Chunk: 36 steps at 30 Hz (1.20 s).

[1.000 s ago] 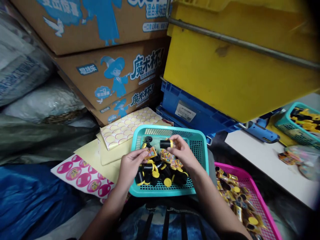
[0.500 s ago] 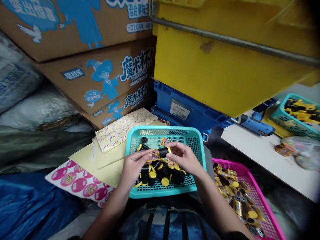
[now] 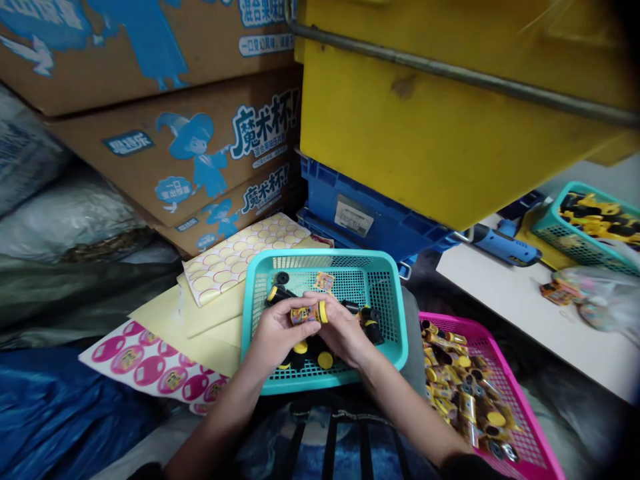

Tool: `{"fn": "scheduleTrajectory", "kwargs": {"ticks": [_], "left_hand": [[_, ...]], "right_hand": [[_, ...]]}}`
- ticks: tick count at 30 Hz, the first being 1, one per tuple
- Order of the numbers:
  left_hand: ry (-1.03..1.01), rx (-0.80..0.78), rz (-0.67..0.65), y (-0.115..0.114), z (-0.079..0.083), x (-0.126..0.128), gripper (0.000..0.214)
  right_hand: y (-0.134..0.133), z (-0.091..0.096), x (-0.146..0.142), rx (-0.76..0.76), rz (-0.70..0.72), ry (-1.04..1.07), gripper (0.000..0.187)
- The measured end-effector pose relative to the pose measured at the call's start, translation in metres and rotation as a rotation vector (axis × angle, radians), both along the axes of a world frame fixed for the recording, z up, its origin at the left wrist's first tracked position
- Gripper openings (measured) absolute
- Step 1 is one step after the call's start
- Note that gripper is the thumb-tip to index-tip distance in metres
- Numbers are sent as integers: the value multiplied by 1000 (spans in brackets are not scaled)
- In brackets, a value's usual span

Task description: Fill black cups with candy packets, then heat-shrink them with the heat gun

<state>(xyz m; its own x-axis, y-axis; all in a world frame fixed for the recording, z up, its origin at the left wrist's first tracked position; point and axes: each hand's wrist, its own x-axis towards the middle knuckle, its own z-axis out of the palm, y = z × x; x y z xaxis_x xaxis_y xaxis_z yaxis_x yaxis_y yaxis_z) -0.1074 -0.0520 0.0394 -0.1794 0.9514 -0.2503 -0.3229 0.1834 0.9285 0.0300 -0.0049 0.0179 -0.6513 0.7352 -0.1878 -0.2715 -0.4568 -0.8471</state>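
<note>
A small bottle with a yellow cap and a colourful printed label around its body lies sideways over the turquoise basket. My left hand grips its body, thumb in front and fingers behind. At the capped end, my right hand is closed around it from behind, its fingertips partly hidden. Below both hands, black bottles with yellow caps lie loose in the basket. Behind the hands, a loose printed label rests against the basket's mesh.
A pink basket of labelled bottles stands at right. Sticker sheets lie at left. Cartons, a yellow crate and a blue crate rise behind. Farther right are a blue power tool and another turquoise basket.
The label, partly flat along the bottle before, now wraps around its body. My right hand has moved left and in behind the bottle, closer to my left hand. The view has shifted slightly.
</note>
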Motion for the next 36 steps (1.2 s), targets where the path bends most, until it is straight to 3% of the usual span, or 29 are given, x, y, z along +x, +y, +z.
{"fn": "scheduleTrajectory", "kwargs": {"ticks": [8, 10, 13, 16, 18, 19, 20, 21, 23, 25, 27, 29, 32, 36], "left_hand": [[84, 15, 1, -1, -9, 0, 31], [200, 96, -47, -2, -10, 4, 26], [544, 304, -87, -3, -10, 15, 24], [844, 406, -110, -1, -9, 13, 53], [1046, 371, -74, 2, -10, -2, 49], [1166, 333, -24, 3, -10, -12, 36], [1287, 276, 26, 5, -12, -22, 29], [1388, 218, 52, 7, -13, -31, 29], [1516, 149, 5, 10, -18, -41, 29], [1551, 160, -128, 13, -23, -40, 25], [1545, 185, -225, 16, -28, -32, 22], [1530, 186, -239, 19, -32, -25, 24], [1444, 207, -190, 18, -34, -24, 27], [1246, 294, -112, 10, -31, -31, 25]], "right_hand": [[12, -14, 9, 275, -23, -162, 35], [9, -9, 11, 313, -19, -194, 37], [-2, 4, 25, 375, -46, -283, 43], [-12, 14, 73, 564, -248, -623, 35], [-14, 15, 128, 769, -523, -1013, 34], [-13, 14, 157, 798, -620, -1208, 38], [-11, 11, 184, 763, -600, -1390, 44], [-9, 8, 206, 731, -488, -1545, 51], [-1, 0, 226, 778, -392, -1662, 58], [12, -8, 207, 840, -424, -1559, 53], [30, -18, 156, 817, -462, -1319, 42], [50, -30, 95, 823, -357, -1093, 32], [76, -53, 28, 863, -303, -1023, 25], [89, -77, 7, 857, -275, -982, 11]]}}
